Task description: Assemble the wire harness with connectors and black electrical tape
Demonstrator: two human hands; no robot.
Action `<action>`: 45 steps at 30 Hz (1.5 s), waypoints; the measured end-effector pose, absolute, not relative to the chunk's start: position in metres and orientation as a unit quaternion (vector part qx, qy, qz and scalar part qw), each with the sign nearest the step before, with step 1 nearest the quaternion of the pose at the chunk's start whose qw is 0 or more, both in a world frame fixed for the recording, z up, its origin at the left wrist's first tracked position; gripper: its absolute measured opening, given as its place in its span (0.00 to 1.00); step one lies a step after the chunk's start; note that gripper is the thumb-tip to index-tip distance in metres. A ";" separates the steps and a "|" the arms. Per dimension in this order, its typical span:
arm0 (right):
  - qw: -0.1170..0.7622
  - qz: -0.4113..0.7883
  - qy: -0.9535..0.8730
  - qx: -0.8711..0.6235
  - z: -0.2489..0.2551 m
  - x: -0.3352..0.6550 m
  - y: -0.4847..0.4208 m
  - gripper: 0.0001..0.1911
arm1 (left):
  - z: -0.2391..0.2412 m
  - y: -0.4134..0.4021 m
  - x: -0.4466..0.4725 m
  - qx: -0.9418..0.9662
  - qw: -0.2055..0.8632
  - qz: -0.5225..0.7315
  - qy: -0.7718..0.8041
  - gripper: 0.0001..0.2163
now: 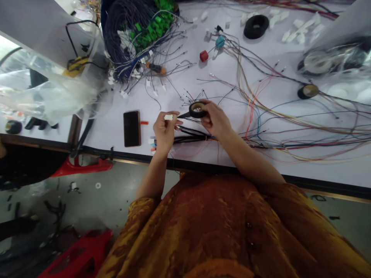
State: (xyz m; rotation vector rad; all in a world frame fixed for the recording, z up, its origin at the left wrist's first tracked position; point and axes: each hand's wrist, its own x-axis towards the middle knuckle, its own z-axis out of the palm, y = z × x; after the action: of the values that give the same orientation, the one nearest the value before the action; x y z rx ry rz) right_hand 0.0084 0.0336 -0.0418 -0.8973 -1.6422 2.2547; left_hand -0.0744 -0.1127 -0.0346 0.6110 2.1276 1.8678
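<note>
My right hand (pixel 215 120) is closed around a roll of black tape (pixel 197 109), held just above the white table (pixel 261 77). A strip of tape runs from the roll toward my left hand (pixel 164 131). My left hand pinches a small white connector (pixel 168 116) at its fingertips. Below both hands lies a black-wrapped wire bundle (pixel 191 135) that continues right into loose coloured wires (pixel 304 127).
A black phone (pixel 131 128) lies left of my left hand. A pile of dark wires with green connectors (pixel 145 31) sits at the back. Another tape roll (pixel 256 26), a red block (pixel 203 56), white connectors (pixel 301 27) and plastic bags (pixel 43 92) are around.
</note>
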 end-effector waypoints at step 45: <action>0.239 0.515 -0.809 -0.152 -0.077 0.071 0.022 0.19 | -0.054 -0.065 -0.082 0.250 0.204 0.582 0.746 0.18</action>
State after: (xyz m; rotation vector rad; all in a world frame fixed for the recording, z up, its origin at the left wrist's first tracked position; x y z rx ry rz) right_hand 0.0713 0.0216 -0.0774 -0.4176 -2.2156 1.4110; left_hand -0.0819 -0.0646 -0.0539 0.6985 2.0798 1.6242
